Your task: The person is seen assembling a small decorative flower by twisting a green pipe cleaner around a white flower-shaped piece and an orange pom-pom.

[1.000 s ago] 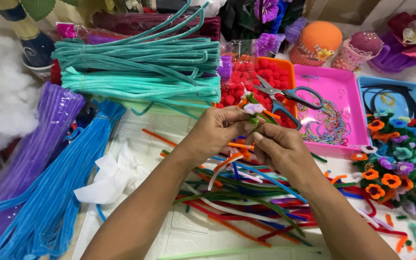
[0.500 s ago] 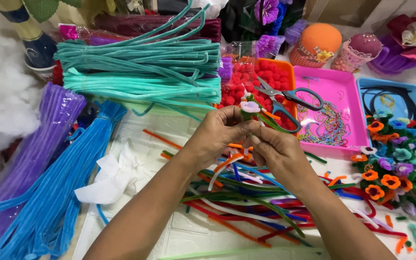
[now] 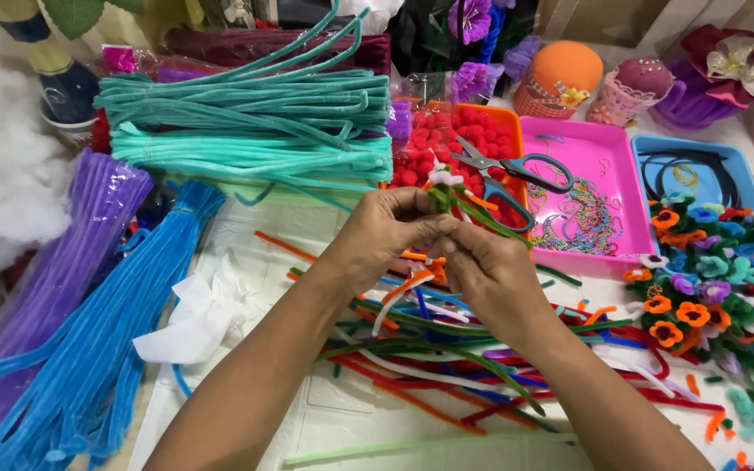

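Fuzzy green stem, small flower, pinched between both my hands.
My left hand (image 3: 390, 231) closed its grip below the pipe-cleaner flower (image 3: 443, 185), steadying it above loose stems (image 3: 447, 349); my right hand (image 3: 490, 275) gripped the stem's tail, near scissors (image 3: 517, 170).

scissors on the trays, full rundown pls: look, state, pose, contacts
The scissors have pale metal blades and teal-blue handle loops with dark inner lining, plastic by the look. They lie flat and slightly open, blades pointing up-left over the orange tray of red pompoms, handles over the pink tray, bridging the two rims. No hand touches them; the left hand and its fuzzy flower stem sit just in front, hiding part of the lower handle.
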